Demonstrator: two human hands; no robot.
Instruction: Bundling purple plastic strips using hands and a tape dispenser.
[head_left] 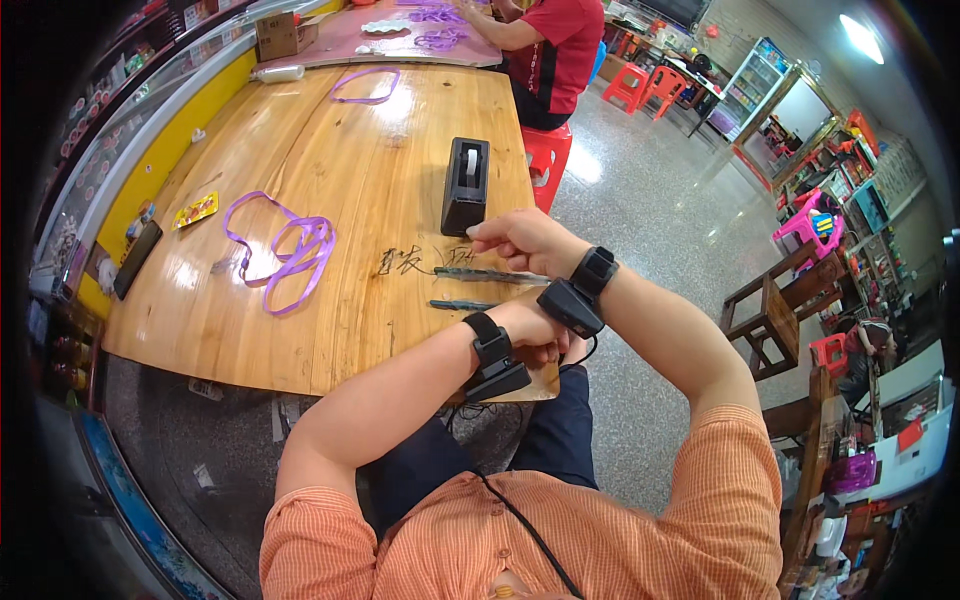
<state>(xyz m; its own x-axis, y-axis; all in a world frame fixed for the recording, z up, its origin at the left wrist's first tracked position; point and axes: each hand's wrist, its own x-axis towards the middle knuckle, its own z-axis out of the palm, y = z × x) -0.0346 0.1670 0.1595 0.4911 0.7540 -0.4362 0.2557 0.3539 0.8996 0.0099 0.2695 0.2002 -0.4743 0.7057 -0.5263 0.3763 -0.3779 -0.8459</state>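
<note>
My right hand (528, 240) reaches over the table's right side with curled fingers. Its thumb and index finger come together by the near base of a black tape dispenser (465, 185); whether they hold anything is too small to tell. Below it, my left hand (538, 325) crosses to the table's near right corner, its fingers bent in and partly covered by the black device on my right wrist (572, 305). What it may grip is hidden. Two slim dark strips (490, 275) (462, 305) lie flat between the hands. A purple ribbon (300, 245) rests in loose loops to the left.
Across the wooden table (380, 190) lie another purple ribbon loop (365, 88), a small yellow packet (195, 210) and dark handwriting. A person in red (560, 50) sits at the far pink table on a red stool (548, 160). Wooden chairs (780, 310) stand at right.
</note>
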